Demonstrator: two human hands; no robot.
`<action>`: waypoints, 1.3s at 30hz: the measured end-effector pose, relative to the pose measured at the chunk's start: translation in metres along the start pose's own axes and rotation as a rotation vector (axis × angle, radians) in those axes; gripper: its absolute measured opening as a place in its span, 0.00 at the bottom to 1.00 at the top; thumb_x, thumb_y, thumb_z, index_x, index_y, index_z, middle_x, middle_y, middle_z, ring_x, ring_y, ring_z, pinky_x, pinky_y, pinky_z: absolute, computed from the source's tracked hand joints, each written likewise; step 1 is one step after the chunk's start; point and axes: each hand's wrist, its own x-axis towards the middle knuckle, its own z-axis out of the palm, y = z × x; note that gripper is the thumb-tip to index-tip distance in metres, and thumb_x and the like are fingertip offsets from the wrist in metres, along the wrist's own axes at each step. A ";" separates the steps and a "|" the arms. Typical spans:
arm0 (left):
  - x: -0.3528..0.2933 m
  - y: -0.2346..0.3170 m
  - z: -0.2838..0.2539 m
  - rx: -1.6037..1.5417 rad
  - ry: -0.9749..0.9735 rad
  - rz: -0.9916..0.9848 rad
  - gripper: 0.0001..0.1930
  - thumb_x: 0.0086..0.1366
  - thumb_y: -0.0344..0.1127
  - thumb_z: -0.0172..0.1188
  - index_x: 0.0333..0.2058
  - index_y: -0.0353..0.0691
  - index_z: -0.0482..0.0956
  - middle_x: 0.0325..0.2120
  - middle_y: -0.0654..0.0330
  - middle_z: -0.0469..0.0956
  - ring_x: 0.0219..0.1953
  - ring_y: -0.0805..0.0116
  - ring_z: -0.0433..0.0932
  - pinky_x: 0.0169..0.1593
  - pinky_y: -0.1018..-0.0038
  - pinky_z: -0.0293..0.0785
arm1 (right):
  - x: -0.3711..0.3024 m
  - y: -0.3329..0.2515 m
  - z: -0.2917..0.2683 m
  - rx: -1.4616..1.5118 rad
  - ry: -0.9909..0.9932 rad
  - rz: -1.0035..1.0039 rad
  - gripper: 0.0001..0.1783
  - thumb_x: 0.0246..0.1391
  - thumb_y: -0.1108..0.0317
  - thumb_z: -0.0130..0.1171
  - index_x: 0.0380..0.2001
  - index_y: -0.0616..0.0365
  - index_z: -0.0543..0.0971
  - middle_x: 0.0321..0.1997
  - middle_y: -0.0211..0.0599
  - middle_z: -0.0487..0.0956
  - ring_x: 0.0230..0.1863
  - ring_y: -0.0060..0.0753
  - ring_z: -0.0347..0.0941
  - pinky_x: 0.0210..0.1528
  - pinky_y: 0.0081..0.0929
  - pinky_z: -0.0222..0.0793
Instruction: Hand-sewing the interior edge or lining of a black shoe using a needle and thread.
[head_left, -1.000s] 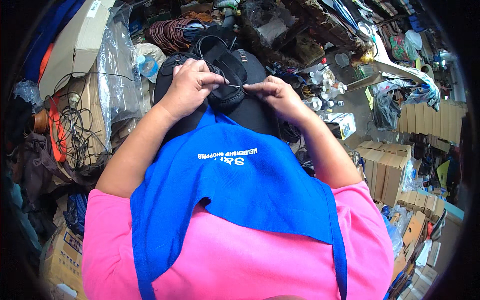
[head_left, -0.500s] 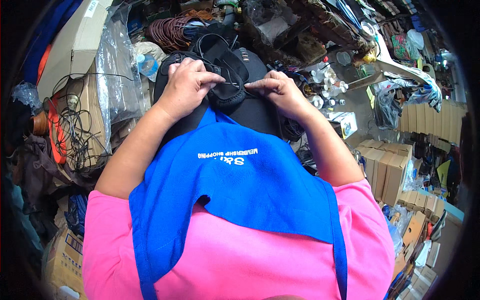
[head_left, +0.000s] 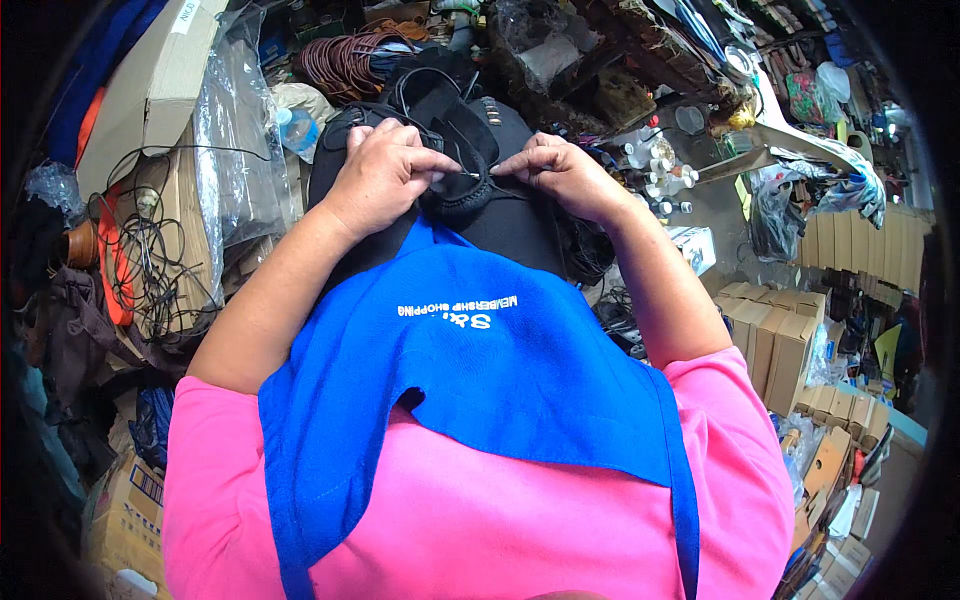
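Note:
A black shoe (head_left: 462, 200) with a ribbed edge and a loose black strap lies across my lap. My left hand (head_left: 388, 172) is pinched closed at its left side, and a thin needle (head_left: 466, 173) points from the fingertips into the shoe's opening. Thumb and forefinger of my right hand (head_left: 562, 172) are pinched together at the right rim of the shoe, on what looks like dark thread; it is too fine to make out surely. A black cord loops above the shoe.
Coiled brown cord (head_left: 340, 70) lies beyond my knees. A tall cardboard box (head_left: 150, 90), clear plastic sheeting (head_left: 240, 130) and tangled black wire (head_left: 150, 260) stand at my left. Several small bottles (head_left: 660, 165) and stacked cardboard boxes (head_left: 770, 330) are at my right.
Both hands have shifted slightly at the shoe, my left fingertips moving a little right and lower. The needle now sits closer to the shoe's right rim. Both pinches stay closed.

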 end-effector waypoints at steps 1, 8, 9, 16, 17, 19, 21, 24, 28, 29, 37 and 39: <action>0.000 0.000 0.002 -0.030 0.008 0.026 0.11 0.52 0.32 0.63 0.33 0.58 0.85 0.23 0.70 0.70 0.37 0.69 0.68 0.45 0.67 0.55 | 0.000 0.001 0.000 0.000 0.000 -0.001 0.23 0.42 0.82 0.50 0.41 0.50 0.83 0.29 0.26 0.68 0.38 0.25 0.64 0.48 0.20 0.61; 0.013 -0.002 0.008 -0.125 -0.052 0.075 0.09 0.52 0.31 0.63 0.32 0.55 0.84 0.22 0.70 0.71 0.36 0.68 0.69 0.45 0.68 0.55 | 0.007 0.011 -0.001 0.098 -0.064 -0.034 0.21 0.45 0.77 0.56 0.42 0.46 0.83 0.27 0.29 0.69 0.35 0.26 0.65 0.45 0.22 0.63; 0.016 -0.002 0.008 -0.120 -0.048 0.076 0.09 0.52 0.31 0.63 0.32 0.55 0.84 0.22 0.70 0.71 0.36 0.68 0.69 0.45 0.68 0.55 | 0.008 0.011 -0.002 0.106 -0.074 -0.045 0.21 0.45 0.78 0.56 0.42 0.46 0.83 0.27 0.29 0.68 0.35 0.25 0.65 0.45 0.21 0.63; 0.002 0.021 0.003 -0.058 0.070 0.046 0.09 0.50 0.32 0.65 0.32 0.52 0.84 0.25 0.66 0.75 0.36 0.67 0.72 0.45 0.67 0.61 | -0.006 -0.002 0.005 0.072 0.031 0.028 0.18 0.48 0.72 0.64 0.45 0.50 0.82 0.34 0.27 0.78 0.38 0.20 0.71 0.45 0.21 0.67; -0.001 0.023 0.003 -0.078 0.104 -0.019 0.09 0.49 0.31 0.65 0.32 0.48 0.84 0.24 0.64 0.76 0.34 0.66 0.72 0.44 0.68 0.63 | -0.007 0.001 0.008 0.074 0.032 0.029 0.18 0.48 0.72 0.64 0.45 0.50 0.82 0.34 0.27 0.78 0.38 0.20 0.71 0.45 0.21 0.67; 0.001 0.017 0.006 -0.180 0.040 -0.129 0.11 0.47 0.30 0.66 0.33 0.45 0.84 0.25 0.62 0.78 0.33 0.64 0.73 0.42 0.68 0.68 | -0.007 0.002 0.012 0.510 0.029 0.169 0.17 0.50 0.71 0.64 0.46 0.55 0.80 0.37 0.27 0.80 0.39 0.17 0.73 0.45 0.19 0.69; 0.004 0.018 0.010 -0.169 0.055 -0.136 0.11 0.48 0.29 0.66 0.34 0.42 0.83 0.25 0.60 0.79 0.30 0.67 0.76 0.39 0.72 0.72 | -0.005 0.000 0.012 0.518 0.038 0.172 0.17 0.50 0.71 0.64 0.46 0.58 0.80 0.37 0.27 0.80 0.38 0.16 0.73 0.45 0.18 0.69; 0.012 0.016 0.017 -0.338 -0.023 -0.323 0.10 0.49 0.27 0.65 0.34 0.38 0.82 0.25 0.60 0.80 0.29 0.74 0.77 0.38 0.76 0.74 | 0.000 0.001 0.013 0.548 0.058 0.170 0.15 0.50 0.72 0.64 0.43 0.60 0.80 0.35 0.27 0.80 0.35 0.15 0.73 0.42 0.17 0.70; 0.020 0.023 0.021 -0.504 -0.117 -0.438 0.08 0.50 0.24 0.64 0.32 0.34 0.78 0.25 0.62 0.79 0.29 0.81 0.76 0.35 0.79 0.74 | 0.007 0.003 0.019 0.527 0.097 0.168 0.10 0.47 0.72 0.66 0.35 0.61 0.81 0.31 0.27 0.81 0.32 0.15 0.72 0.38 0.17 0.69; 0.020 0.022 0.020 -0.503 -0.121 -0.435 0.08 0.50 0.24 0.64 0.32 0.34 0.78 0.25 0.62 0.79 0.29 0.81 0.76 0.35 0.79 0.74 | 0.009 0.003 0.019 0.529 0.101 0.169 0.10 0.47 0.72 0.66 0.35 0.61 0.81 0.31 0.27 0.81 0.32 0.15 0.72 0.38 0.17 0.69; 0.027 0.028 -0.010 0.050 -0.162 0.007 0.04 0.53 0.36 0.63 0.29 0.46 0.79 0.28 0.65 0.78 0.40 0.61 0.71 0.46 0.63 0.57 | 0.015 0.018 0.004 0.437 0.012 0.128 0.07 0.46 0.68 0.68 0.27 0.59 0.81 0.26 0.26 0.79 0.30 0.15 0.71 0.37 0.19 0.68; 0.019 0.019 -0.011 0.117 -0.114 0.052 0.04 0.55 0.35 0.61 0.29 0.45 0.78 0.29 0.64 0.78 0.40 0.61 0.71 0.45 0.62 0.59 | 0.006 0.021 -0.003 0.567 0.048 0.158 0.08 0.47 0.67 0.68 0.27 0.58 0.79 0.26 0.25 0.78 0.31 0.16 0.71 0.36 0.19 0.67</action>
